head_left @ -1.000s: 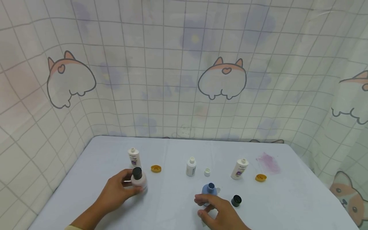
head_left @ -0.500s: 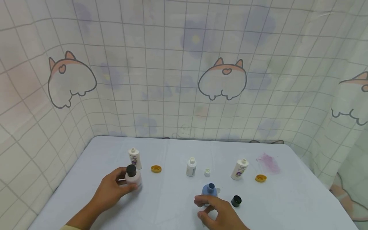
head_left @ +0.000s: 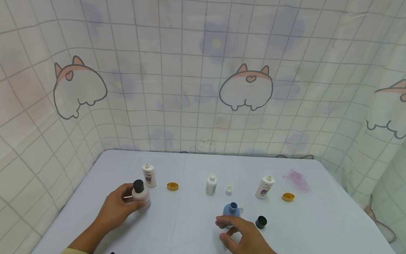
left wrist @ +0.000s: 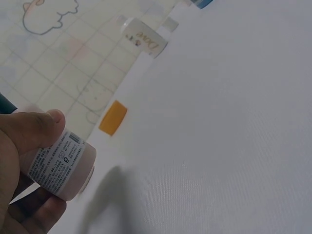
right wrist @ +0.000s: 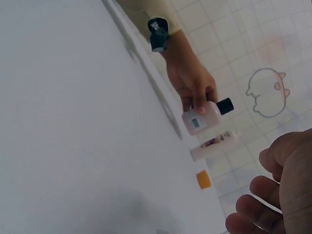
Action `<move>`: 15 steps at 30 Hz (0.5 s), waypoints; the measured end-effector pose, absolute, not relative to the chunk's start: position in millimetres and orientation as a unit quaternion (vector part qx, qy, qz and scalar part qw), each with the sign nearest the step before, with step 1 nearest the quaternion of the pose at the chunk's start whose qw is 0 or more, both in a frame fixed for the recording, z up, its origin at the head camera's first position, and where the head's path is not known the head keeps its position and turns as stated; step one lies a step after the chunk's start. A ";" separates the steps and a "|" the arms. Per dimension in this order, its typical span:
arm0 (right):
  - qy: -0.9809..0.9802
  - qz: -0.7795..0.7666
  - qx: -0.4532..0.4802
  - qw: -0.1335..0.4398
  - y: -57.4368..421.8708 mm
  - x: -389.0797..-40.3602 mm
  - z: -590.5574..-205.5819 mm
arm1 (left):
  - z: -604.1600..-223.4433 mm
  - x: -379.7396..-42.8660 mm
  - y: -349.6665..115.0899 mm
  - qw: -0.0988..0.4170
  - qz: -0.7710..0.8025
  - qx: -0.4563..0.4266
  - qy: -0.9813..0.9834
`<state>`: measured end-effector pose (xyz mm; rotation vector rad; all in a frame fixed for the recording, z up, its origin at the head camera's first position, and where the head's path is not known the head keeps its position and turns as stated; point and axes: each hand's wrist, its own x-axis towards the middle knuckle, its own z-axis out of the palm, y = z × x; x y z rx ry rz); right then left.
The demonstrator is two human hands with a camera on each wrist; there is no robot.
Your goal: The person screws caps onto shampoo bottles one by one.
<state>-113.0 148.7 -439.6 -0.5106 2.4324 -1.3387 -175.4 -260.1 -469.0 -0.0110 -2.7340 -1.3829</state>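
My left hand [head_left: 115, 209] grips a small pale pink bottle [head_left: 141, 195] with a black cap [head_left: 138, 186]. In the left wrist view, the thumb lies across this bottle's printed label [left wrist: 57, 161]; whether its base touches the table, I cannot tell. My right hand [head_left: 243, 233] has loosely bent fingers with nothing visible between them. Just beyond it stands a blue bottle [head_left: 231, 209] with an uncapped neck, its lower part hidden by the fingers. Beside that, a loose black cap [head_left: 261, 222] sits on the table with its hollow side showing.
Behind the pink bottle stands a white bottle [head_left: 149, 175], with a yellow cap [head_left: 172, 186] to its right. A smaller white bottle [head_left: 211, 185] and white cap [head_left: 228, 191] occupy the middle. Further right are another white bottle [head_left: 264, 187], a yellow cap [head_left: 288, 197] and a pink stain [head_left: 297, 180].
My left hand has shifted left and slightly away from me with the pink bottle, uncovering more of the white bottle behind. The right hand stays almost still near the blue bottle.
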 end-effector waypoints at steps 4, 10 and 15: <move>0.849 -0.470 -0.181 0.156 149.2 -112.8 -440.8 | -471.2 -177.3 -264.7 0.045 -0.453 -0.005 -0.890; 0.848 -0.471 -0.189 0.152 150.9 -113.2 -442.0 | -472.9 -179.0 -270.2 0.047 -0.451 0.001 -0.891; 0.848 -0.470 -0.188 0.154 151.1 -113.2 -441.8 | -471.8 -180.2 -273.8 0.038 -0.453 0.009 -0.891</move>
